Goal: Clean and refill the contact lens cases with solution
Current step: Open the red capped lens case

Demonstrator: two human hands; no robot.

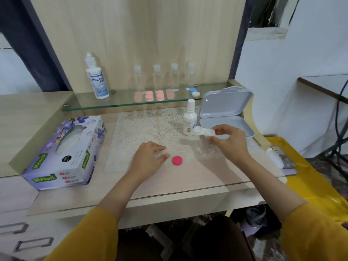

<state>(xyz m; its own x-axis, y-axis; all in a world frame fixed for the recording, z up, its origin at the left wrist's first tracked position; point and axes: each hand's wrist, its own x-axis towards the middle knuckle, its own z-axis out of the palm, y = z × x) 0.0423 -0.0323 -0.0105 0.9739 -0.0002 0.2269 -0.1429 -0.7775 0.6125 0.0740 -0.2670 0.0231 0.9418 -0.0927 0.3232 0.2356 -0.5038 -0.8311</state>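
Right of centre, the right hand (228,142) pinched the white lens case (203,131) by one end. It was light, stiff plastic, probably slick, and best gripped across the middle. The left hand (148,157) lay relaxed on the worktop (188,185) beside the pink cap (177,160).

Pink cap (177,160); white lace mat (150,125); purple floral tissue box (64,153); mustard sleeves (90,240).

The solution bottle (98,80) reads "DREAM EYE"; the tissue box (64,153) reads "Mysoft".
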